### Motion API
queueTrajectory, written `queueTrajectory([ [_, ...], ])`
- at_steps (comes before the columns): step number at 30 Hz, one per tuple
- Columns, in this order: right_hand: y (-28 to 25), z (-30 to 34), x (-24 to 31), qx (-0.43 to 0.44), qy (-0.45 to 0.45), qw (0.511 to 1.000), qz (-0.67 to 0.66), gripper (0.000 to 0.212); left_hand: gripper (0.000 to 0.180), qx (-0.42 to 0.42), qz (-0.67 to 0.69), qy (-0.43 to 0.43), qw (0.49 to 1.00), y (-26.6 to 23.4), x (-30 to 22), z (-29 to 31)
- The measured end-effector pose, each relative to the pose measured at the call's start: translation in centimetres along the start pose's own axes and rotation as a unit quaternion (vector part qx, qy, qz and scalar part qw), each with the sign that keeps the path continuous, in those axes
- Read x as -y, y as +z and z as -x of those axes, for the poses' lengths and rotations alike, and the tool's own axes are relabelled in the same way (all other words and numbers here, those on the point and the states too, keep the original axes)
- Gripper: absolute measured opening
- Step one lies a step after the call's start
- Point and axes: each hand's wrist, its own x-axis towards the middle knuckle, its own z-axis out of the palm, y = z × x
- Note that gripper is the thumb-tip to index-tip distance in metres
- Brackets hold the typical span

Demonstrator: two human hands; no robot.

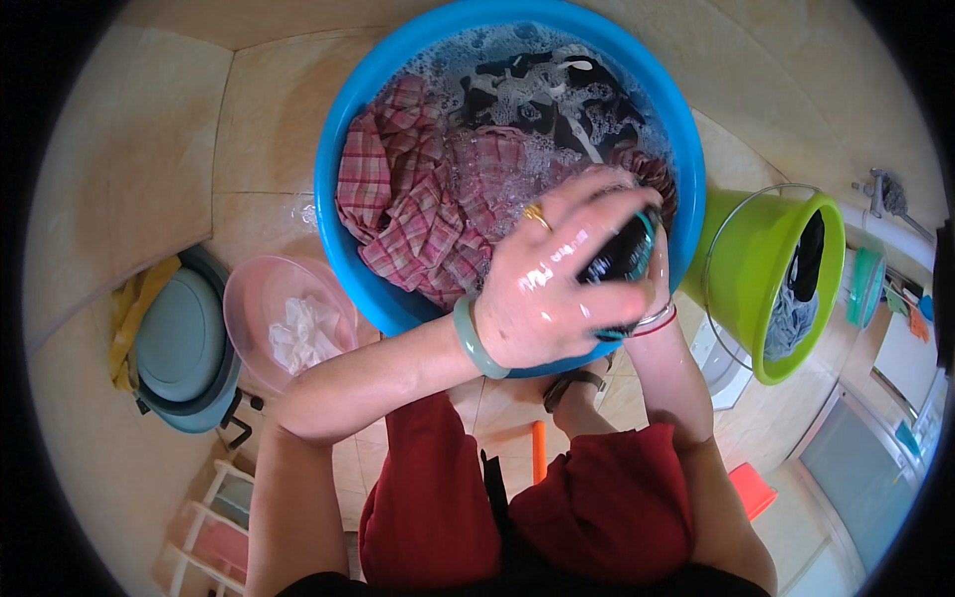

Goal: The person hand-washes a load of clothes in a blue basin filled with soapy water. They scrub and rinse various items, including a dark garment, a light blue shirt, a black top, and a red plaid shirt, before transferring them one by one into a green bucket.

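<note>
Over the right part of a large blue basin (pixel 331 149), both of my hands are pressed together around a shiny wet black thing with a teal edge (pixel 619 257); its kind is hidden by my fingers. My left hand (pixel 557 274), with a gold ring and a pale green bangle, is closed over its top. Behind it, my right hand (pixel 659 264) grips the far side and is mostly covered. Below them, a pink plaid shirt (pixel 423 214) lies soaking in sudsy water. Dark cloth (pixel 517 95) with white parts floats at the back.
A lime green bucket (pixel 731 269) holding dark and grey cloth tilts at the right. To the left are a pink basin (pixel 244 318) with white cloth and a folded grey-blue tub (pixel 179 338) with yellow cloth. A white rack (pixel 204 517) stands at lower left.
</note>
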Motion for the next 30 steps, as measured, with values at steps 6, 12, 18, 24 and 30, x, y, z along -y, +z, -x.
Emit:
queueTrajectory([
  [6, 2.5, -1.7, 2.5, 0.047, 0.248, 0.942, -0.222, 0.028, 0.014, 0.064, -0.015, 0.136, 0.989, 0.3, -1.7, 0.6],
  [12, 3.4, -2.2, 3.4, 0.141, 0.244, 0.959, -0.038, 0.023, 0.012, 0.184, -0.046, 0.257, 0.948, -0.5, -1.5, 2.0],
  [18, 4.5, -3.0, 4.2, 0.171, 0.193, 0.946, 0.198, 0.031, 0.026, 0.217, -0.124, 0.363, 0.898, 0.1, 0.0, 2.9],
  [24, 4.2, -3.3, 3.7, 0.158, 0.172, 0.921, 0.313, 0.032, 0.024, 0.256, -0.197, 0.418, 0.849, 1.1, 1.4, 4.1],
  [30, 3.9, -3.4, 2.2, 0.139, 0.118, 0.891, 0.415, 0.033, 0.026, 0.284, -0.194, 0.428, 0.836, 1.9, 2.9, 5.4],
])
